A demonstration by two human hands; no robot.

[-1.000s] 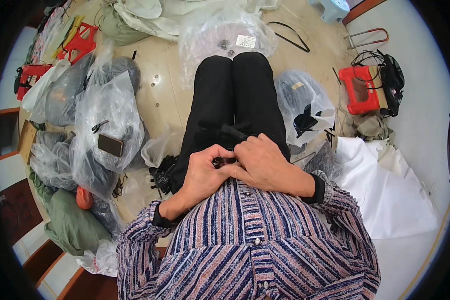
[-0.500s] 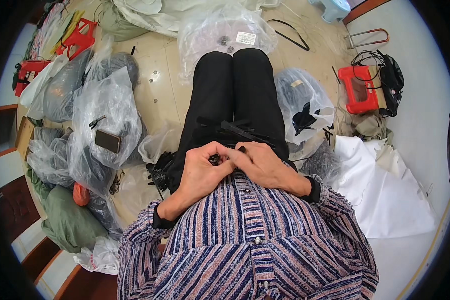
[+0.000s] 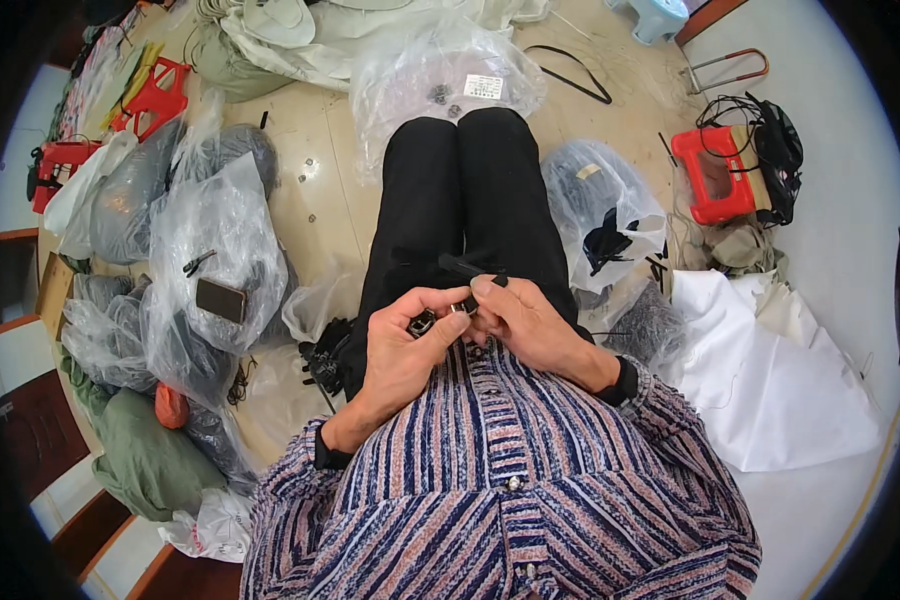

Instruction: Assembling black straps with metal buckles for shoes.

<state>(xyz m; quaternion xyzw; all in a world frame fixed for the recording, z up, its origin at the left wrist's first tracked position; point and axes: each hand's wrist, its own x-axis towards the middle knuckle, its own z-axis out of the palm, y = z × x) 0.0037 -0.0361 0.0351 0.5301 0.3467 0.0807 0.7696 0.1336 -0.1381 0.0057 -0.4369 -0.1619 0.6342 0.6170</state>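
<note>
Both of my hands meet over my lap, their fingers closed. My left hand (image 3: 398, 340) grips a small black piece with a shiny metal part (image 3: 458, 308); another dark, glossy bit (image 3: 422, 322) shows between its thumb and forefinger. Beside it, my right hand (image 3: 530, 322) pinches a black strap (image 3: 482, 280) between thumb and fingers, close to the metal part. The strap's dark end lies against my black trousers (image 3: 425, 190), so its outline is hard to follow. How the strap and the metal part join is hidden by my fingers.
To my left, a phone (image 3: 221, 300) and small black snips (image 3: 199, 262) lie on a clear plastic bag (image 3: 220, 215). On the right are an open clear bag (image 3: 580, 185) of black pieces, a red stool (image 3: 705, 180) and white cloth (image 3: 740, 400).
My right hand has shifted its fingertips up onto the strap, and a metal part now shows between my hands. Black strips on my lap have been drawn in. The view has shifted slightly.
</note>
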